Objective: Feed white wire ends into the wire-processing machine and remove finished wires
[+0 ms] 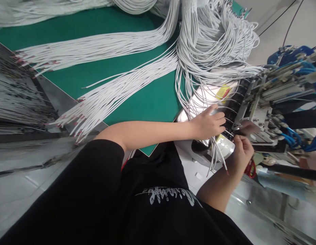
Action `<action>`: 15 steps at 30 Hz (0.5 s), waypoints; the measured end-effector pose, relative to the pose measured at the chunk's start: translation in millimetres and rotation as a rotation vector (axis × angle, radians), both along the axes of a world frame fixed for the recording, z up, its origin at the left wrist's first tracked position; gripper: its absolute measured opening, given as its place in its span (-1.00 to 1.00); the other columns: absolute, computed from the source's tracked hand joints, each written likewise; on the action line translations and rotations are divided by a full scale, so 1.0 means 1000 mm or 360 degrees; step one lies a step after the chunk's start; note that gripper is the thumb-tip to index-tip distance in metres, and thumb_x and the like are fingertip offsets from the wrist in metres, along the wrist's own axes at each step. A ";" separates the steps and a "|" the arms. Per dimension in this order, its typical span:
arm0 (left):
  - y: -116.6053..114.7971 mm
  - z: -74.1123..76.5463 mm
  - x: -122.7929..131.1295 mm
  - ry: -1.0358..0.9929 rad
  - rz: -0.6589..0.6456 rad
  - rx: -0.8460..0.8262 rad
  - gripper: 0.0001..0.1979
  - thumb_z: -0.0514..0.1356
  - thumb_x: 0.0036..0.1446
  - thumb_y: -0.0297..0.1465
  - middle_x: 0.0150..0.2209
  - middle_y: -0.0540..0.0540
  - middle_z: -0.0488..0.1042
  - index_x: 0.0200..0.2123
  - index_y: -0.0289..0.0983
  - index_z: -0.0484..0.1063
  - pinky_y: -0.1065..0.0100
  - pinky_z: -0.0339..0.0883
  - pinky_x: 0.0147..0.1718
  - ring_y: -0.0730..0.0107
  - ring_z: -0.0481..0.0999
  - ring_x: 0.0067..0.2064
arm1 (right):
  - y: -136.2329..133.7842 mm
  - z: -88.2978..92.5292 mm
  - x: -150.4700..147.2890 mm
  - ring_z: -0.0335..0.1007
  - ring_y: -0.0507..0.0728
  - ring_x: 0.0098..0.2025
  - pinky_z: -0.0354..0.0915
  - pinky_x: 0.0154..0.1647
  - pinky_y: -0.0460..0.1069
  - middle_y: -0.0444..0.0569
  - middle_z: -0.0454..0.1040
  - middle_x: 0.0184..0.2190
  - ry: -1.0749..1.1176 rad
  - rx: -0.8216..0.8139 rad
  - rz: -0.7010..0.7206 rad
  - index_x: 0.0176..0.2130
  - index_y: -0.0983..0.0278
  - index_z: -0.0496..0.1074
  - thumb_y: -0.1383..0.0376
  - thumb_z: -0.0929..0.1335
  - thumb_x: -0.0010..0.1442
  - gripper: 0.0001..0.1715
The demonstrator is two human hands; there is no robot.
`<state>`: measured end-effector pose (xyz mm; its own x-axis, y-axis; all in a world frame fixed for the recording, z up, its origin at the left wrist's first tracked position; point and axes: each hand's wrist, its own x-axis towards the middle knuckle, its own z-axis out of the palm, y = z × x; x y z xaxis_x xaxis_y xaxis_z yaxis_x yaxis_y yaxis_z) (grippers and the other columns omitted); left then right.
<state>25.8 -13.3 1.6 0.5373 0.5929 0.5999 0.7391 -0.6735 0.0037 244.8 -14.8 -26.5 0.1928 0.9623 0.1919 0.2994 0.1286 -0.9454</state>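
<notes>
My left hand (209, 124) is over a small bunch of white cables (214, 154), gripping it at the thumb side while its other fingers are spread. Loose ends hang below the palm, one with a red tip. Close by, my right hand (243, 149) pinches the end of a single white cable (228, 133) at the edge of the machine (252, 119). Several white cables run in parallel into the dark slotted part of this machine. My left thumb is hidden under the hand.
Two long bundles of white cables, an upper one (104, 47) and a lower one (127, 85), lie across the green table (158, 103). A large tangled heap of cables (214, 41) is piled behind my hands. Blue air tubes (298, 136) and cylinders crowd the right side.
</notes>
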 end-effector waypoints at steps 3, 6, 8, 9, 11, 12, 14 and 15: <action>-0.001 0.001 0.000 0.0015 0.0033 -0.0041 -0.74 0.07 0.18 -0.57 -0.27 -0.10 0.50 -0.25 -0.24 0.54 -0.04 -0.03 0.09 0.22 0.39 -0.08 | 0.000 0.003 -0.006 0.01 -0.05 -0.59 -0.05 -0.53 -0.08 -0.24 0.20 -0.64 0.0083 -0.0066 -0.0035 -0.50 0.31 0.34 0.21 0.40 -0.02 -0.78; -0.002 0.003 0.000 0.0035 0.0041 -0.0077 -0.74 0.08 0.16 -0.58 -0.27 -0.10 0.51 -0.25 -0.24 0.55 -0.04 -0.04 0.09 0.21 0.39 -0.07 | -0.003 0.011 -0.017 -0.02 -0.06 -0.60 -0.09 -0.56 -0.08 -0.25 0.15 -0.67 0.0160 -0.0134 -0.0140 -0.54 0.30 0.31 0.23 0.38 -0.08 -0.80; -0.002 0.003 0.000 0.0043 0.0043 -0.0094 -0.74 0.08 0.16 -0.58 -0.26 -0.11 0.51 -0.25 -0.24 0.55 -0.04 -0.04 0.09 0.21 0.38 -0.06 | -0.006 0.017 -0.025 -0.06 -0.07 -0.61 -0.12 -0.58 -0.08 -0.26 0.11 -0.68 0.0238 -0.0175 -0.0181 -0.59 0.29 0.27 0.25 0.37 -0.11 -0.79; -0.002 0.003 0.000 0.0049 0.0043 -0.0102 -0.74 0.08 0.16 -0.58 -0.25 -0.11 0.51 -0.25 -0.24 0.55 -0.05 -0.04 0.10 0.20 0.38 -0.05 | -0.008 0.019 -0.029 -0.08 -0.07 -0.61 -0.12 -0.58 -0.08 -0.27 0.09 -0.69 0.0285 -0.0193 -0.0184 -0.60 0.29 0.25 0.26 0.37 -0.11 -0.79; -0.001 0.002 0.001 0.0058 0.0048 -0.0110 -0.75 0.09 0.16 -0.57 -0.24 -0.12 0.51 -0.25 -0.24 0.55 -0.06 -0.05 0.10 0.20 0.38 -0.04 | -0.009 0.020 -0.033 -0.07 -0.07 -0.61 -0.10 -0.58 -0.09 -0.26 0.09 -0.68 0.0367 -0.0210 -0.0177 -0.61 0.28 0.24 0.27 0.36 -0.13 -0.80; -0.001 0.001 0.002 0.0060 0.0052 -0.0109 -0.76 0.10 0.16 -0.57 -0.23 -0.12 0.51 -0.25 -0.24 0.54 -0.06 -0.06 0.10 0.20 0.38 -0.04 | -0.009 0.019 -0.034 -0.05 -0.07 -0.60 -0.08 -0.58 -0.09 -0.26 0.11 -0.68 0.0392 -0.0215 -0.0174 -0.60 0.28 0.24 0.26 0.35 -0.13 -0.81; 0.000 -0.001 0.002 0.0049 0.0056 -0.0096 -0.76 0.10 0.15 -0.57 -0.23 -0.11 0.51 -0.25 -0.24 0.54 -0.07 -0.08 0.11 0.19 0.37 -0.03 | -0.007 0.015 -0.033 0.00 -0.05 -0.59 -0.02 -0.56 -0.08 -0.24 0.15 -0.66 0.0367 -0.0218 -0.0160 -0.58 0.28 0.25 0.23 0.34 -0.14 -0.81; 0.000 -0.002 0.002 0.0037 0.0054 -0.0087 -0.76 0.10 0.15 -0.56 -0.23 -0.11 0.51 -0.24 -0.24 0.54 -0.07 -0.09 0.11 0.18 0.37 -0.02 | -0.006 0.013 -0.031 0.03 -0.04 -0.59 0.00 -0.56 -0.08 -0.23 0.17 -0.66 0.0322 -0.0219 -0.0152 -0.57 0.27 0.26 0.20 0.34 -0.13 -0.79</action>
